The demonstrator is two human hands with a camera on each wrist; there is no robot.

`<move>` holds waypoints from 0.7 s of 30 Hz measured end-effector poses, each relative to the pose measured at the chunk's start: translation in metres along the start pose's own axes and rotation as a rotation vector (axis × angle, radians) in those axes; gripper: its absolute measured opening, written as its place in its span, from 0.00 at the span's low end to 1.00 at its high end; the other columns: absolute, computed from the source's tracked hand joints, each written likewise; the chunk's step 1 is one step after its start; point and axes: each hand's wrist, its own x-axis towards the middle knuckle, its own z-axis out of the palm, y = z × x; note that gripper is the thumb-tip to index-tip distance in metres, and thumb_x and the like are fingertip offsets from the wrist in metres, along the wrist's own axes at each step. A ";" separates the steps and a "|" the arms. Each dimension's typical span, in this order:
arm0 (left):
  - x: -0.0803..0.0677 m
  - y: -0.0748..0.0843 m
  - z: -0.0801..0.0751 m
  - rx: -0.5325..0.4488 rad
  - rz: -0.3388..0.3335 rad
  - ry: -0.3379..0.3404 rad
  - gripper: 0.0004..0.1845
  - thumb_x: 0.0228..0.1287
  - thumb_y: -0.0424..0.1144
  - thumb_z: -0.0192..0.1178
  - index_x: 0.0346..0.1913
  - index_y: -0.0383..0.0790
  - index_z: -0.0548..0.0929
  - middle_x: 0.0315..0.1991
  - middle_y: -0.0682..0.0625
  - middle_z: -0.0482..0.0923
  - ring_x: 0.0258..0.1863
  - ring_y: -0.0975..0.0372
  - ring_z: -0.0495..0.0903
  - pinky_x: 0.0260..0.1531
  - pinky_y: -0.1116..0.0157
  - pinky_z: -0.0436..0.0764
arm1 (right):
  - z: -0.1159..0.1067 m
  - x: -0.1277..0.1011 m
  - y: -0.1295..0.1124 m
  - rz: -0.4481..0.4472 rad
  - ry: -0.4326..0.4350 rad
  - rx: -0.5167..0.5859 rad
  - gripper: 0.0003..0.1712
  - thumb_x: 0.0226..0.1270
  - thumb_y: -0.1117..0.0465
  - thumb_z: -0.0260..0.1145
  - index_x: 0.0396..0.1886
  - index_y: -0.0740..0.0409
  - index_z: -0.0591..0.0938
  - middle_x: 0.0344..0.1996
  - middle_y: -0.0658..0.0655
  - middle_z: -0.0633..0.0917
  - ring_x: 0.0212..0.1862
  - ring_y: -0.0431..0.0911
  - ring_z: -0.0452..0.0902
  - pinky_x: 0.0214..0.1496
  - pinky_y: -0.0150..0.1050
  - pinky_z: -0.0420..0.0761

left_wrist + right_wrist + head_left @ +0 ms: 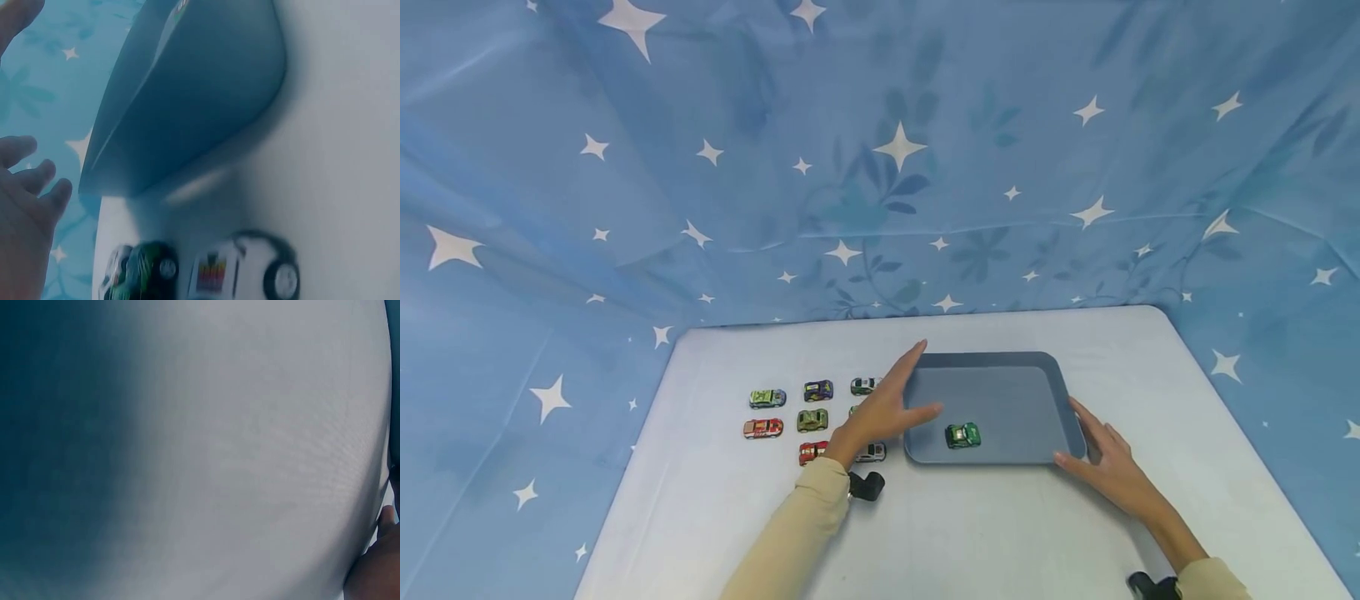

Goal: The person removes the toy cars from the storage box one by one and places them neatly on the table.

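Note:
A grey-blue tray (1000, 408) lies on the white table with a green toy car (962, 435) inside, near its front left. My left hand (887, 404) is at the tray's left side, fingers and thumb spread apart. In the left wrist view its fingers (57, 194) stand apart from the tray wall (206, 81). My right hand (1108, 467) is at the tray's right side, its extended fingers along the rim and the thumb by the front right corner. Whether it bears any weight cannot be told. The right wrist view is mostly blurred.
Left of the tray several toy cars stand in rows, among them a yellow-green car (767, 398), a purple car (818, 390) and a red car (763, 428). My left forearm partly hides a white car (871, 452). A star-patterned blue cloth (880, 225) hangs behind the table.

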 end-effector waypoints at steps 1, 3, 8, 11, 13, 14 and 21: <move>0.001 0.001 0.001 -0.004 0.004 -0.004 0.54 0.73 0.61 0.66 0.89 0.63 0.41 0.88 0.58 0.40 0.86 0.60 0.42 0.81 0.46 0.53 | 0.000 0.000 0.000 -0.005 0.001 -0.001 0.59 0.73 0.45 0.72 0.91 0.46 0.45 0.80 0.80 0.56 0.79 0.81 0.44 0.75 0.79 0.34; 0.003 0.004 0.005 -0.014 0.003 -0.010 0.55 0.72 0.61 0.67 0.89 0.62 0.42 0.88 0.58 0.41 0.86 0.58 0.42 0.81 0.45 0.52 | 0.000 0.001 0.001 -0.018 0.003 0.001 0.59 0.73 0.46 0.72 0.91 0.46 0.46 0.80 0.79 0.56 0.78 0.81 0.47 0.76 0.77 0.33; 0.006 0.006 0.013 -0.016 0.012 -0.024 0.56 0.72 0.60 0.68 0.89 0.61 0.41 0.88 0.55 0.42 0.86 0.59 0.43 0.80 0.45 0.53 | 0.001 0.001 0.002 -0.032 0.006 -0.001 0.59 0.72 0.46 0.72 0.91 0.47 0.46 0.80 0.80 0.56 0.78 0.81 0.49 0.78 0.75 0.32; 0.008 0.006 0.018 -0.002 0.029 -0.037 0.56 0.72 0.59 0.68 0.89 0.60 0.41 0.88 0.55 0.41 0.85 0.62 0.42 0.81 0.47 0.54 | 0.002 0.001 0.002 -0.035 0.004 0.000 0.59 0.73 0.46 0.72 0.91 0.48 0.46 0.80 0.80 0.56 0.78 0.81 0.49 0.78 0.75 0.31; 0.008 0.006 0.021 0.009 0.033 -0.046 0.56 0.72 0.59 0.68 0.89 0.59 0.41 0.88 0.57 0.40 0.85 0.62 0.42 0.81 0.47 0.54 | 0.001 0.001 0.002 -0.037 0.002 0.003 0.59 0.73 0.46 0.72 0.91 0.47 0.46 0.81 0.79 0.56 0.78 0.81 0.48 0.78 0.75 0.31; 0.009 0.007 0.023 0.012 0.030 -0.049 0.56 0.72 0.60 0.68 0.89 0.60 0.41 0.88 0.58 0.40 0.85 0.63 0.42 0.81 0.47 0.54 | 0.001 0.001 0.002 -0.037 0.002 0.005 0.59 0.73 0.47 0.72 0.91 0.47 0.45 0.81 0.79 0.55 0.78 0.81 0.48 0.77 0.75 0.31; 0.013 0.010 0.032 0.050 0.015 -0.074 0.57 0.72 0.59 0.70 0.89 0.58 0.41 0.88 0.55 0.43 0.85 0.62 0.44 0.81 0.53 0.54 | -0.001 0.002 0.001 -0.044 0.009 0.005 0.59 0.73 0.47 0.71 0.91 0.47 0.45 0.81 0.79 0.55 0.78 0.81 0.48 0.78 0.74 0.29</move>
